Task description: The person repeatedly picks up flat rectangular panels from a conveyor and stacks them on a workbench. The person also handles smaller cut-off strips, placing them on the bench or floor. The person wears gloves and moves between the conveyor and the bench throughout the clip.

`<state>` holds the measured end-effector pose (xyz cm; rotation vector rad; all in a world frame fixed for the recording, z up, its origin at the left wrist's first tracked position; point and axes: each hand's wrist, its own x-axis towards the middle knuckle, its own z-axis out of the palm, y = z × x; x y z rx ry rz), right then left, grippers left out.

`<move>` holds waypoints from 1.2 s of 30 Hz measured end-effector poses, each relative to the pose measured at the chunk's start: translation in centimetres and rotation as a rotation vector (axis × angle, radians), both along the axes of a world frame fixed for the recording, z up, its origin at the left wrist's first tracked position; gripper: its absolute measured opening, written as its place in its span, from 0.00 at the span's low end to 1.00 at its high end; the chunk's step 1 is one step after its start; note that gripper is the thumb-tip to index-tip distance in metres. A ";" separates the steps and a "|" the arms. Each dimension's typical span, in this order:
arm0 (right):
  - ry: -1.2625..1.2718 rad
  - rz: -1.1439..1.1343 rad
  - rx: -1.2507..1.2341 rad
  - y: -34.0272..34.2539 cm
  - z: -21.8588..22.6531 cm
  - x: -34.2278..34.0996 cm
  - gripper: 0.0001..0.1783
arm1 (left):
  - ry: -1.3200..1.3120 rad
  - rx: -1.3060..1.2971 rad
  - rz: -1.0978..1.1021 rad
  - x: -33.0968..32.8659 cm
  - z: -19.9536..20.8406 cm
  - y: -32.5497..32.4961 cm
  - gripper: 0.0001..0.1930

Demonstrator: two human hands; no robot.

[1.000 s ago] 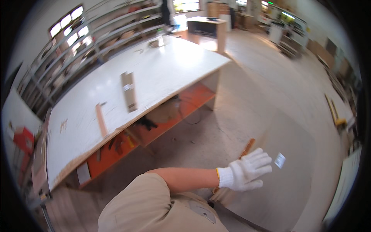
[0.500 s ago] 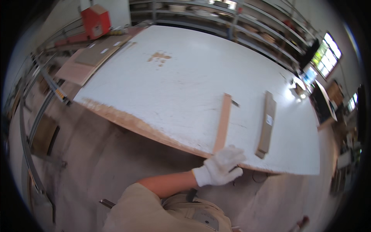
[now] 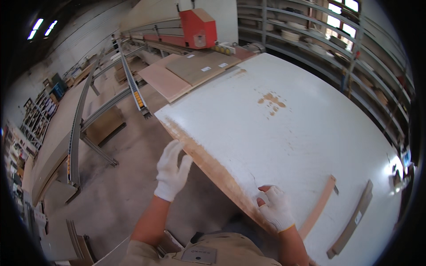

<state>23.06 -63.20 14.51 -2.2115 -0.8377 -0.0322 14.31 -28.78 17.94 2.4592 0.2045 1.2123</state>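
My left hand (image 3: 171,170), in a white knit glove, is raised by the worn brown front edge (image 3: 202,155) of a large white-topped table (image 3: 284,142). Its fingers point up and its thumb stands apart, with nothing in it. Over the near edge of the same table is my right hand (image 3: 277,210), in a white glove that leaves the thumb and forefinger tips bare. Those two digits are bent and apart, and no object shows between them. Just right of it lies a light wooden strip (image 3: 318,206), and beyond that a grey-brown strip (image 3: 353,221) with a white label.
Stacked flat panels (image 3: 195,66) overlap the table's far left corner, before a red machine housing (image 3: 197,29). Metal rails (image 3: 128,75) stand on the left. Shelving (image 3: 306,31) lines the back. A small dark piece (image 3: 336,190) lies beside the light strip.
The view has swung left. My left hand has gone from beside the light strip leftward along the table's front edge. My right hand has come in over the near edge.
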 end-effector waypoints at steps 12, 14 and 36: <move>0.881 -0.144 0.694 17.2 -6.4 14.3 0.19 | 0.474 0.046 0.100 19.4 1.9 21.1 0.29; 0.973 -0.152 0.883 22.0 -8.1 18.3 0.20 | 0.563 0.168 0.070 24.2 1.0 26.2 0.31; 0.988 -0.653 1.565 46.3 -10.0 45.0 0.20 | 0.772 0.342 -0.581 52.4 -1.9 45.1 0.26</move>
